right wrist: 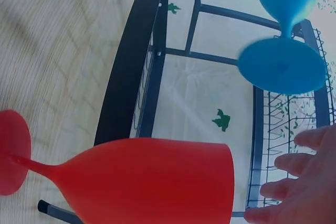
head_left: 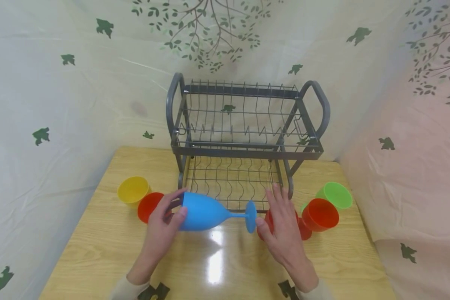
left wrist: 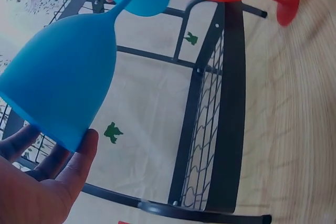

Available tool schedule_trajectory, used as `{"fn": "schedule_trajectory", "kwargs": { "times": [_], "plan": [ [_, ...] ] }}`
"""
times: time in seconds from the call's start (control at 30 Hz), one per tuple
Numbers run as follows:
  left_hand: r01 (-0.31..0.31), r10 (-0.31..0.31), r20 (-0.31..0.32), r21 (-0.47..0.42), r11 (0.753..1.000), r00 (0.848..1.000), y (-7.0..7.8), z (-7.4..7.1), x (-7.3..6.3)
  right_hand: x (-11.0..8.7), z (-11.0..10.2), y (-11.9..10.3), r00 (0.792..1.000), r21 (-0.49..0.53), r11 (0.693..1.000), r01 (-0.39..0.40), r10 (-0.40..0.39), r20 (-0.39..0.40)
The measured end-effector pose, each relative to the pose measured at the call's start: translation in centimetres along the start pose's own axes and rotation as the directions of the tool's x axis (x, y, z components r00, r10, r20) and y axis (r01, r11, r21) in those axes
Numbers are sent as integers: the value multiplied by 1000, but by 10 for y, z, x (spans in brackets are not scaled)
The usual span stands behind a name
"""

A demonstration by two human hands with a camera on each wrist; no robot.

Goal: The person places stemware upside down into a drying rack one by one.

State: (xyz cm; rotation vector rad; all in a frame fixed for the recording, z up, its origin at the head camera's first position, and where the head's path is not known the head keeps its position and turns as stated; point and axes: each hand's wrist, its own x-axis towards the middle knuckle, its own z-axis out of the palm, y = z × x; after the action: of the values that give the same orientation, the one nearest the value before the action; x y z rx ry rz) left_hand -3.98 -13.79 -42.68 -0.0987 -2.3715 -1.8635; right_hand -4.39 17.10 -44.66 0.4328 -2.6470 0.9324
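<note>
A blue plastic goblet (head_left: 204, 211) lies sideways in the air in front of the rack, its foot pointing right. My left hand (head_left: 161, 235) grips it at the rim, the thumb and fingers at the bowl's edge, as the left wrist view also shows on the blue bowl (left wrist: 68, 66). My right hand (head_left: 285, 233) has its fingers extended beside the goblet's foot (head_left: 251, 216); whether it touches the foot is hard to tell. Partly hidden behind that hand is a red goblet (head_left: 261, 233), seen standing in the right wrist view as a red bowl (right wrist: 152, 177).
A two-tier dark dish rack (head_left: 247, 152) stands at the back of the wooden table (head_left: 97, 250). On the left are a yellow goblet (head_left: 133, 191) and a red one (head_left: 148, 207). Another red goblet (head_left: 320, 215) and a green one (head_left: 335, 195) stand at the right.
</note>
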Motion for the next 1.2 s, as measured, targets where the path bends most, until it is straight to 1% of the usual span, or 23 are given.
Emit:
{"fn": "schedule_trajectory", "kwargs": {
  "times": [0.1, 0.2, 0.3, 0.43, 0.6, 0.63, 0.7, 0.77, 0.87, 0.93, 1.0, 1.07, 1.1, 1.13, 1.2],
  "plan": [
    [54, -54, -3, -15, 998, 999, 1, -1, -1, 0, 2, -2, 1000, 47, 999, -6, 6, -11],
    [76, -76, -6, -37, 996, 997, 1, 0, 0, 1, 3, -4, 999, 108, 994, -26, 28, -16],
    [97, -98, -12, -64, 993, 995, 1, 0, 0, 1, 5, -7, 998, 178, 982, -55, 59, -20],
    [130, -132, -15, -92, 987, 991, 0, 1, 0, 0, 8, -9, 994, 269, 958, -99, 108, -21],
    [157, -160, -17, -120, 980, 987, 2, 3, 1, -1, 12, -11, 985, 378, 914, -144, 170, -36],
    [160, -164, -20, -124, 979, 986, 2, 4, 1, -1, 13, -13, 983, 406, 901, -152, 182, -37],
    [170, -174, -26, -130, 977, 984, 3, 4, 1, -1, 14, -16, 978, 475, 865, -163, 204, -36],
    [180, -186, -29, -140, 974, 982, 4, 5, 2, -2, 16, -19, 974, 556, 813, -174, 225, -24],
    [196, -203, -24, -169, 966, 979, 5, 7, 2, -4, 19, -24, 967, 671, 715, -194, 254, 9],
    [203, -210, -18, -191, 960, 978, 6, 9, 2, -5, 21, -27, 961, 723, 658, -210, 276, 28],
    [207, -215, -16, -205, 957, 977, 6, 12, 2, -7, 22, -29, 953, 759, 611, -226, 299, 44],
    [205, -214, -18, -223, 953, 977, 7, 14, 3, -7, 24, -31, 947, 785, 574, -233, 318, 49],
    [204, -214, -20, -231, 951, 977, 7, 16, 3, -7, 25, -31, 943, 793, 561, -238, 328, 51],
    [204, -215, -19, -241, 949, 976, 8, 17, 3, -8, 26, -32, 941, 798, 554, -238, 334, 48],
    [204, -215, -15, -262, 943, 977, 9, 20, 3, -7, 28, -33, 940, 800, 554, -233, 338, 39]
  ]
}}
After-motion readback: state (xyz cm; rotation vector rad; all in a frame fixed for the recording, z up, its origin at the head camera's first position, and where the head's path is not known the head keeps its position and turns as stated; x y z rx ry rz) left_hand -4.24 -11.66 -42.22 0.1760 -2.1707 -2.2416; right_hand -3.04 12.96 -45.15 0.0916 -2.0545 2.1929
